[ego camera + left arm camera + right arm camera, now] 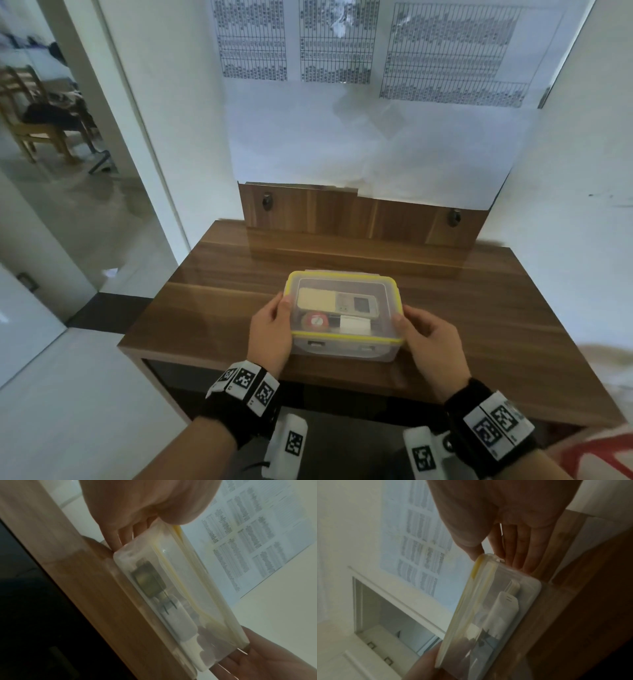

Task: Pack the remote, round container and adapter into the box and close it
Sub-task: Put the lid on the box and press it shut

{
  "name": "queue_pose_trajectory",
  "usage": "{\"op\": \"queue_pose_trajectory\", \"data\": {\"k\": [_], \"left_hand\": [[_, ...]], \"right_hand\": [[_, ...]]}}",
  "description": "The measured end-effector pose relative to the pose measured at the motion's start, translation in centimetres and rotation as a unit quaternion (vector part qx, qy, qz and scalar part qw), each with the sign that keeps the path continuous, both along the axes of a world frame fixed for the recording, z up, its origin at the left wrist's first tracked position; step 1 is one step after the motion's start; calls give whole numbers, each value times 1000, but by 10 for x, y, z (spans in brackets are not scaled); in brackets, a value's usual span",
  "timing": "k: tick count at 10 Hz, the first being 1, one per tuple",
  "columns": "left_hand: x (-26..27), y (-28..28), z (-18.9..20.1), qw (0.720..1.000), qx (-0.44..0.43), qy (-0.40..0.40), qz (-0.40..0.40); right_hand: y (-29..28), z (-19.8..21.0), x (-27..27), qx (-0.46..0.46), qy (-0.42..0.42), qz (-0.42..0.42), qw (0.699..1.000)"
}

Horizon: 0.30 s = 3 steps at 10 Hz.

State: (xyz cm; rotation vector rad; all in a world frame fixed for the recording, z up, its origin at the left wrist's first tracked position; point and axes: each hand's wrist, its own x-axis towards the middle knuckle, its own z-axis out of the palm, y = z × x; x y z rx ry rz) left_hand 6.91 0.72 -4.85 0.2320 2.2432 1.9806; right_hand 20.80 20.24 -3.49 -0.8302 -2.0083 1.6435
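A clear plastic box point(346, 349) with a yellow-rimmed lid point(344, 339) sits near the front edge of the wooden table point(496, 325). Through the lid I see the cream remote point(337, 301) at the back, the red round container point(315, 321) front left and the white adapter point(354, 324) front right. My left hand point(282, 310) holds the box's left end, thumb on the lid. My right hand point(406, 323) holds the right end. In the left wrist view, fingers point(120, 536) run down the box point(171, 574) wall. In the right wrist view, fingers point(518, 550) lie along the box point(505, 588) end beside the adapter point(503, 612).
A wooden back panel point(359, 216) with two dark knobs stands at the table's far edge, below paper sheets point(342, 44) on the wall. A doorway with a chair point(37, 113) lies to the left. Bare tabletop surrounds the box.
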Motion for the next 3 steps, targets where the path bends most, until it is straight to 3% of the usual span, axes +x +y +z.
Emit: {"op": "queue_pose_trajectory", "data": {"k": [1,2,3], "left_hand": [[-3,4,-2,1000,0,2,9],[-9,4,-2,1000,5,-23,-17],[-13,-6,-6,997,51,-58,-32]], "right_hand": [[-6,5,4,27,5,18,999],[-2,7,3,-8,0,26,1000],[7,9,6,32,-8,13,999]]}}
